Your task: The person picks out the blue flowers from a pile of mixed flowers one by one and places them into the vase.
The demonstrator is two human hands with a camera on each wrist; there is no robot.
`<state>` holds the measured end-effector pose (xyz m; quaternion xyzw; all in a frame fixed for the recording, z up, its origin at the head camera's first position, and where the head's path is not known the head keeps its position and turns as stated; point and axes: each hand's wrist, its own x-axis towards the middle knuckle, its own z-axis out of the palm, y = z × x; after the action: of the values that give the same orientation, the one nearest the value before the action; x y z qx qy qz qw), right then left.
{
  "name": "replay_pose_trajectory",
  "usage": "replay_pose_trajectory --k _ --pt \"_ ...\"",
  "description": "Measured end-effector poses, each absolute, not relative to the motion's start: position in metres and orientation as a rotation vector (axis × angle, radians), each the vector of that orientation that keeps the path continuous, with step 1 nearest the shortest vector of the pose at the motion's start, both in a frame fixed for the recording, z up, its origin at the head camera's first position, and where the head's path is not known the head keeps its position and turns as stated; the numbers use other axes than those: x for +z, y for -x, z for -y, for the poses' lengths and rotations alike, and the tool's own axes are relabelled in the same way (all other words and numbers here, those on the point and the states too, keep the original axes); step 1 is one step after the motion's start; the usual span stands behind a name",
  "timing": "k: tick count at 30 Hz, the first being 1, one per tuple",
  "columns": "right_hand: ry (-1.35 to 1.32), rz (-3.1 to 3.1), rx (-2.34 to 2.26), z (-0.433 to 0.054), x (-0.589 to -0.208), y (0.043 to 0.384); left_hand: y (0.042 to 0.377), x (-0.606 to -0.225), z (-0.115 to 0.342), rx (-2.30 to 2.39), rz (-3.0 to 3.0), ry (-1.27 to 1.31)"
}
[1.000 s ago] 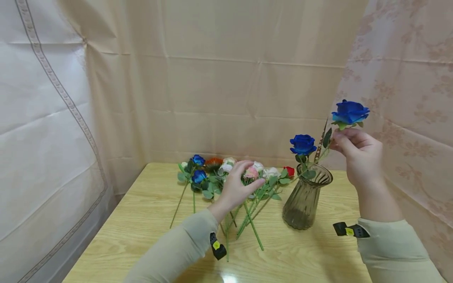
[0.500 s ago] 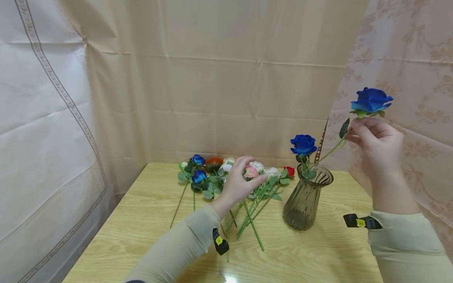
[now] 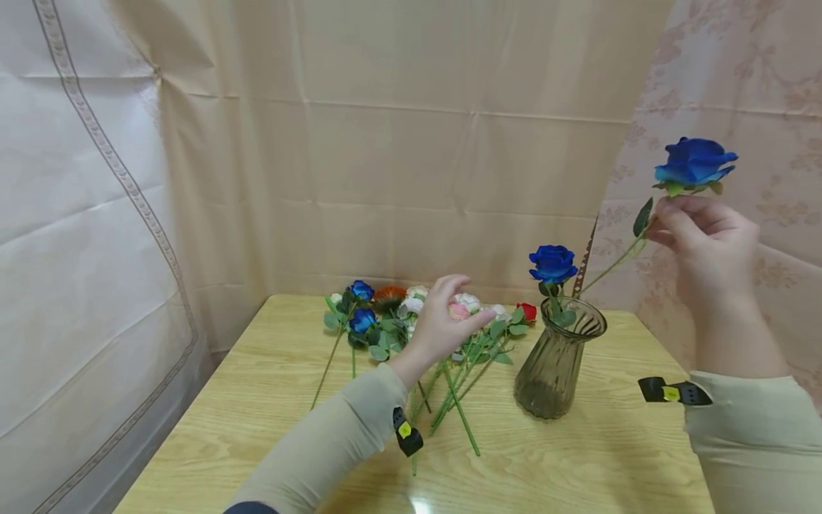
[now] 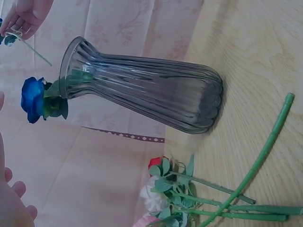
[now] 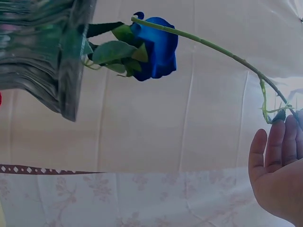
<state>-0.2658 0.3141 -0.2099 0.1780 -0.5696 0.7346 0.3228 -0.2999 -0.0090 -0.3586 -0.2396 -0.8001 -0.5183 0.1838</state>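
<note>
In the head view my right hand [image 3: 716, 250] pinches a blue rose [image 3: 696, 163] by its stem, just under the bloom, up at the right. The stem slants down left; in the right wrist view its cut end [image 5: 137, 20] shows outside the vase, beyond the rim. A ribbed, smoky glass vase [image 3: 549, 378] stands on the table with another blue rose [image 3: 553, 264] in its mouth. Over the loose flowers hovers my left hand [image 3: 443, 321], fingers curved and thumb apart, holding nothing. It partly hides the pink flower [image 3: 459, 311].
Several flowers lie across the table [image 3: 257, 400], among them two blue roses [image 3: 362, 320], an orange bloom [image 3: 389, 296], white blooms and a red rose [image 3: 526, 312]. Their green stems [image 3: 464, 421] point toward the front. Cloth curtains [image 3: 385, 143] hang behind and at both sides.
My right hand has moved up and right with the blue rose, drawing its stem out of the vase. The left hand has shifted slightly up and right.
</note>
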Motion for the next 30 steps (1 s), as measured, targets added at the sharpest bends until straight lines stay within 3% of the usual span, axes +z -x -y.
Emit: replay_pose_trajectory --k 30 --pt "-0.381 1.690 1.843 -0.324 -0.213 0.266 0.295 -0.352 -0.007 -1.457 2.276 0.771"
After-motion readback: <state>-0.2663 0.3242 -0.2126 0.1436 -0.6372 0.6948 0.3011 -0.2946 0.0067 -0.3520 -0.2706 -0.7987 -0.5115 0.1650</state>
